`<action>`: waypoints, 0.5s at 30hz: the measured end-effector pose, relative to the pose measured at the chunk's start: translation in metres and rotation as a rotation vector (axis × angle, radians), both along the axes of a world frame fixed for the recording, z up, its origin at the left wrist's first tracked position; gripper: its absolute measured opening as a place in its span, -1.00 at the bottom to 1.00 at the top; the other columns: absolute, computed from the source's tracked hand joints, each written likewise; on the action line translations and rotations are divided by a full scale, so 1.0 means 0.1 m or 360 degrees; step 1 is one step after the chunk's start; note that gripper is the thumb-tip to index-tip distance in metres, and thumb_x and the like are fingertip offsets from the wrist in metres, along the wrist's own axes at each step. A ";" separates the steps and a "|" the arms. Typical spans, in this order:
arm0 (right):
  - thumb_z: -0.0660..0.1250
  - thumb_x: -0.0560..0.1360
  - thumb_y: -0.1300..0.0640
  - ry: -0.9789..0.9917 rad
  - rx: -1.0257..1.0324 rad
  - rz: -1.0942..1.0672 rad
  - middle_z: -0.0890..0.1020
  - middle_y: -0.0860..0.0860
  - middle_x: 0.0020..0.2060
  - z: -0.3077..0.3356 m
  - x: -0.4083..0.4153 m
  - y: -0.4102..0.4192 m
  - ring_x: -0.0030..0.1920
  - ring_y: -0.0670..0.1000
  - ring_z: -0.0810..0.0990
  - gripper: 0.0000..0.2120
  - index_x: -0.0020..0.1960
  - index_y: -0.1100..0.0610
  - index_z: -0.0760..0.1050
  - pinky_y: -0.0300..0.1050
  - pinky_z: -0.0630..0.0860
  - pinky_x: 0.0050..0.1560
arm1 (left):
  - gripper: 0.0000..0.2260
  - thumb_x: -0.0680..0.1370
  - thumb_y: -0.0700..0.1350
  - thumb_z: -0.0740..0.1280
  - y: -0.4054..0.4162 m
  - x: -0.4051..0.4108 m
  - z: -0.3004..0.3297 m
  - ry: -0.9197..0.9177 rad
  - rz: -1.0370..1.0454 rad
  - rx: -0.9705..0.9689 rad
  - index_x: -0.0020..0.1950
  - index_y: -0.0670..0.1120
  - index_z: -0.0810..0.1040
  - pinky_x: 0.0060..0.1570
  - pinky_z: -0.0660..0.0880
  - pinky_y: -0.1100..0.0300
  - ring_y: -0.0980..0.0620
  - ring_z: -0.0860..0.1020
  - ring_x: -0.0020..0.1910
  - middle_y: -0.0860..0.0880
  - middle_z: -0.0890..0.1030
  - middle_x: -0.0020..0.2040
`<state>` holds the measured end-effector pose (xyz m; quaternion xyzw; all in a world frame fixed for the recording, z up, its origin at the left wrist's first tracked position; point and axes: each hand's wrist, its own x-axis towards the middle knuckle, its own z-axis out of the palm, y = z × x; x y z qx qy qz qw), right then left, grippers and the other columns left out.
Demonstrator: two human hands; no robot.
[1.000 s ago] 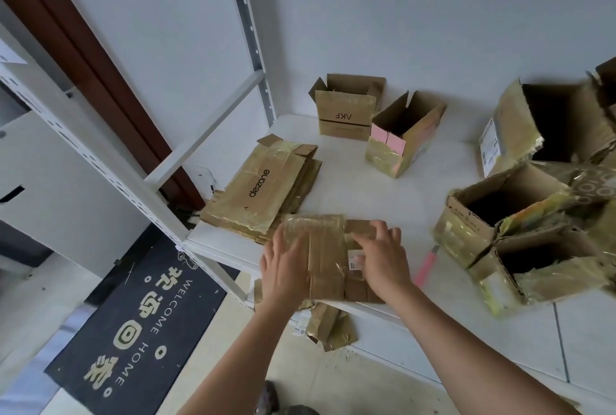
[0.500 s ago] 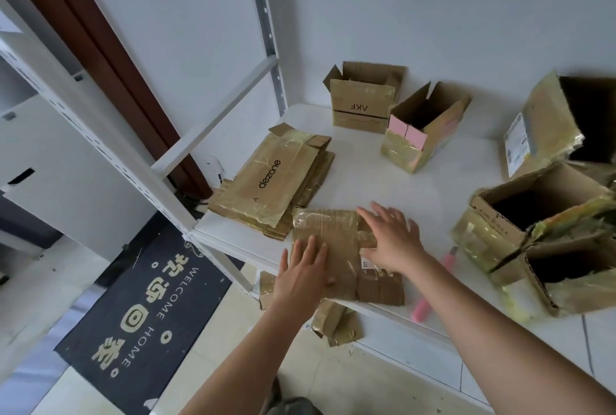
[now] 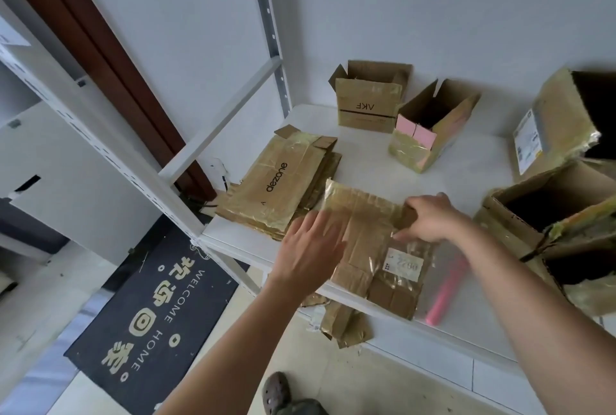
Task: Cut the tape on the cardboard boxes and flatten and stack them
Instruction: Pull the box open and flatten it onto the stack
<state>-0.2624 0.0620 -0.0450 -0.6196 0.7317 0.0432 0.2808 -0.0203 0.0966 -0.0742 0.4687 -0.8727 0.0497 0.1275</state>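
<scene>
Flattened box (image 3: 373,248) at shelf (image 3: 466,188) front edge, now raised at far edge; half second ago pressed flat. Far edge gripped by right hand (image 3: 430,218); left hand (image 3: 310,251) spread wide, hovering over near-left part. Transfer to dezone stack (image 3: 283,188), just beside on left, judged next. Pink cutter (image 3: 445,288) alongside at right. Unflattened boxes (image 3: 533,214) crowded at right; VKF box (image 3: 366,104) behind. Cardboard scraps (image 3: 343,321) hung below shelf edge.

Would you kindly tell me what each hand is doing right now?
Left hand: open, fingers straight, on the flattened box.
Right hand: holding the flattened box's far edge.
</scene>
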 end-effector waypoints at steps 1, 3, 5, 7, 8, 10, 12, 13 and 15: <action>0.51 0.41 -0.10 -0.0059 -0.0035 -0.0041 0.52 0.11 0.12 0.13 -0.09 0.01 0.08 0.06 0.44 -0.52 0.19 0.10 0.46 -0.08 0.46 -0.11 | -0.69 0.56 0.03 0.34 -0.04 0.01 0.07 0.0003 0.0004 -0.0025 0.23 -0.09 0.58 0.17 0.52 0.01 -0.08 0.56 0.20 -0.10 0.56 0.25; 0.48 0.46 -0.01 -0.0217 -0.0182 -0.0185 0.57 0.01 -0.04 0.39 -0.25 0.05 -0.13 -0.03 0.50 -0.73 0.00 0.06 0.44 -0.13 0.39 -0.27 | -0.70 0.57 0.04 0.31 -0.13 0.04 0.21 0.0000 0.0040 -0.0062 0.22 -0.09 0.59 0.20 0.49 0.01 -0.07 0.55 0.21 -0.09 0.56 0.25; 0.44 0.50 0.04 -0.0374 -0.0386 -0.0389 0.52 -0.09 -0.16 0.62 -0.31 0.10 -0.20 -0.10 0.47 -0.79 -0.03 0.03 0.41 -0.17 0.34 -0.32 | -0.67 0.60 0.06 0.24 -0.23 0.11 0.36 0.0017 0.0096 -0.0043 0.25 -0.08 0.57 0.26 0.44 0.01 -0.06 0.52 0.25 -0.07 0.54 0.28; 0.42 0.52 0.04 -0.0612 -0.0602 -0.0643 0.53 -0.09 -0.18 0.73 -0.25 0.09 -0.19 -0.09 0.48 -0.83 -0.01 0.03 0.44 -0.15 0.37 -0.25 | -0.63 0.64 0.08 0.13 -0.36 0.21 0.50 0.0011 0.0131 -0.0014 0.32 -0.06 0.52 0.32 0.37 0.02 -0.06 0.47 0.32 -0.05 0.49 0.34; 0.41 0.53 0.05 -0.0785 -0.0678 -0.0773 0.59 -0.04 -0.12 0.74 -0.18 0.06 -0.14 -0.03 0.53 -0.85 0.01 0.06 0.48 -0.10 0.43 -0.15 | -0.61 0.65 0.10 0.08 -0.42 0.27 0.56 0.0018 0.0142 -0.0004 0.34 -0.05 0.51 0.33 0.35 0.02 -0.06 0.45 0.34 -0.04 0.47 0.36; 0.39 0.54 0.07 -0.1131 -0.0762 -0.1003 0.64 0.04 0.02 0.70 0.09 -0.03 0.04 0.07 0.59 -0.83 0.09 0.11 0.53 -0.03 0.49 0.06 | -0.55 0.64 0.11 -0.01 -0.56 0.40 0.69 0.0060 0.0152 -0.0009 0.35 -0.06 0.48 0.33 0.32 0.02 -0.07 0.44 0.34 -0.04 0.47 0.36; 0.36 0.56 0.07 -0.1275 -0.0764 -0.1115 0.63 0.06 0.07 0.57 0.50 -0.15 0.07 0.08 0.58 -0.79 0.15 0.15 0.52 -0.07 0.45 0.03 | -0.53 0.64 0.11 -0.06 -0.71 0.53 0.78 0.0130 0.0162 -0.0030 0.39 -0.06 0.44 0.32 0.30 0.03 -0.07 0.44 0.32 -0.04 0.47 0.36; 0.35 0.57 0.07 -0.1306 -0.0740 -0.1146 0.63 0.09 0.07 0.48 0.75 -0.22 0.05 0.09 0.58 -0.78 0.15 0.17 0.51 -0.10 0.43 -0.01 | -0.53 0.64 0.11 -0.07 -0.79 0.60 0.79 0.0168 0.0168 -0.0037 0.41 -0.05 0.42 0.30 0.30 0.03 -0.06 0.44 0.31 -0.03 0.47 0.36; 0.34 0.58 0.10 -0.1420 -0.0636 -0.1262 0.62 0.14 0.07 0.28 1.26 -0.35 0.02 0.13 0.58 -0.77 0.16 0.20 0.50 -0.11 0.44 -0.04 | -0.56 0.65 0.11 -0.05 -0.98 0.73 0.74 0.0152 0.0190 0.0041 0.46 0.00 0.33 0.30 0.30 0.03 -0.03 0.40 0.35 0.00 0.42 0.40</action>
